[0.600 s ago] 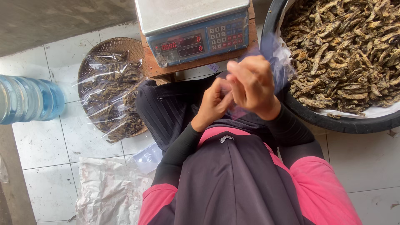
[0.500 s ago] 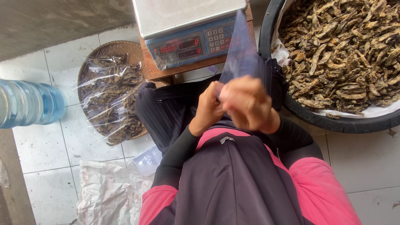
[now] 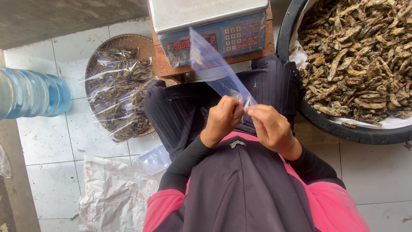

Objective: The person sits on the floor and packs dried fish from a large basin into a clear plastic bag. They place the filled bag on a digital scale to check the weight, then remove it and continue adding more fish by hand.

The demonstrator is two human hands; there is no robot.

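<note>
Seen from above at frame centre: left hand (image 3: 223, 118) and right hand (image 3: 268, 126), each grip pinching the near edge of a clear plastic bag (image 3: 214, 68) slanting toward the scale (image 3: 210, 25), apparently opening it, next likely needing dried fish (image 3: 360, 56) from the upper-right basin (image 3: 343, 129).

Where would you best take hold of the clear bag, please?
At its near end, from below, where both hands already pinch it. The clear bag is flat, limp and long, slanting up toward the scale; the left hand and right hand meet at its lower edge, probably the mouth.
</note>
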